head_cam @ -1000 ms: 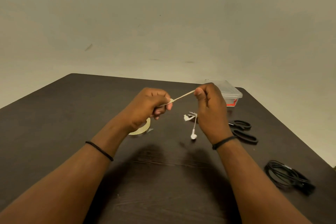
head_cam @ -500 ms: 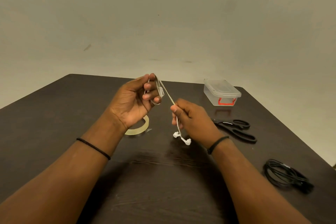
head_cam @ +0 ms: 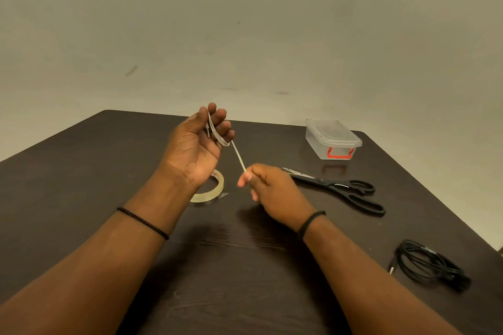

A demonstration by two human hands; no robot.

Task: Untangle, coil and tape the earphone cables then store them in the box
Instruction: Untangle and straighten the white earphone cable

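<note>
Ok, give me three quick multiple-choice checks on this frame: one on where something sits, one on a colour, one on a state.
1. Where does the tape roll lie?
A. on the box lid
B. on the table, partly behind the left wrist
C. beside the black cable

2. What colour is the box's latch?
A. red
B. blue
C. black

3. What state is the white earphone cable in?
A. flat on the table
B. inside the box
C. looped round the left fingers, its free end pinched by the right hand

Key:
1 B, the tape roll lies on the table, below the left hand.
2 A, the box has a red latch.
3 C, the white earphone cable runs from the left hand to the right hand.
</note>
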